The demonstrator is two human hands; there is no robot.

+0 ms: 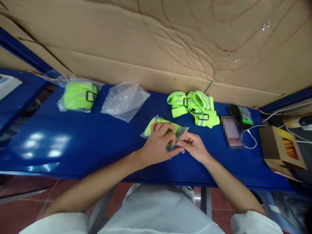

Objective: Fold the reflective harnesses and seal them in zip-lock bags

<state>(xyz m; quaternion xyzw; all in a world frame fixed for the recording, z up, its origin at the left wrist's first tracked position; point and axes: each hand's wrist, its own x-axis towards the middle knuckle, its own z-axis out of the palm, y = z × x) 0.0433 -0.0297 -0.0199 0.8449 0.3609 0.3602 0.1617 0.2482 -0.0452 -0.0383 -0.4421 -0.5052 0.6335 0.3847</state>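
A clear zip bag (181, 131) with a folded neon-yellow reflective strap (151, 127) inside lies on the blue table, under my hands. My left hand (161, 141) rests over the bag with its fingers curled, the thumb reaching to the bag's open-end edge. My right hand (193, 146) pinches that same edge at the right side between thumb and fingers. Both hands meet at the bag's edge. Part of the strap is hidden beneath my left hand.
A bagged yellow strap (79, 96) and flat clear bags (124, 100) lie at left. Rolled straps with black buckles (201, 109) sit at the back. A phone (232, 131), white cables and an opened cardboard box (280, 149) are at right. A cardboard wall (122, 42) stands behind.
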